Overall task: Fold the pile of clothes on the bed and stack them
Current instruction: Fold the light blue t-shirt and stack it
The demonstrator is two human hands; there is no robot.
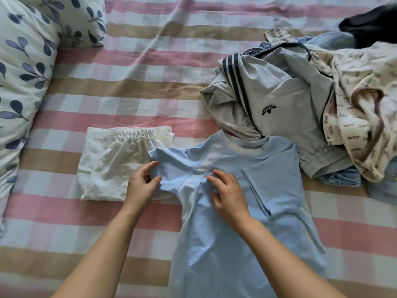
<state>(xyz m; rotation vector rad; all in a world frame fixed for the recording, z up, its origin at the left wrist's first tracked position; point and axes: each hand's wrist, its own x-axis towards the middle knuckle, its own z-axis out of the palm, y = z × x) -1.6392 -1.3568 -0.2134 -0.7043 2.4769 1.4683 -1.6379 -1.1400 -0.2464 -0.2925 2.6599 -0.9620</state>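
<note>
The T-shirt (225,244), light blue, is laid flat at the middle of the bed's (150,87) near edge, with its collar pointed toward the far edge. Its left sleeve (171,162) is pinched between the thumb and fingers of the left hand (140,186), and that sleeve is lapped over a folded white garment (107,164) just to the left. The right hand (228,196) is set on the chest of the T-shirt beside the sleeve seam, fingers spread and slightly bent, tips pressed into the cloth. The right sleeve is seen folded inward over the body. At the right edge an unfolded pile is heaped: a grey jacket (285,93) with 3 dark stripes, touched by the collar, a cream printed garment (354,104) and a dark one (369,22) at the far right corner. 2 leaf-print pillows (23,67) are placed along the left edge.
</note>
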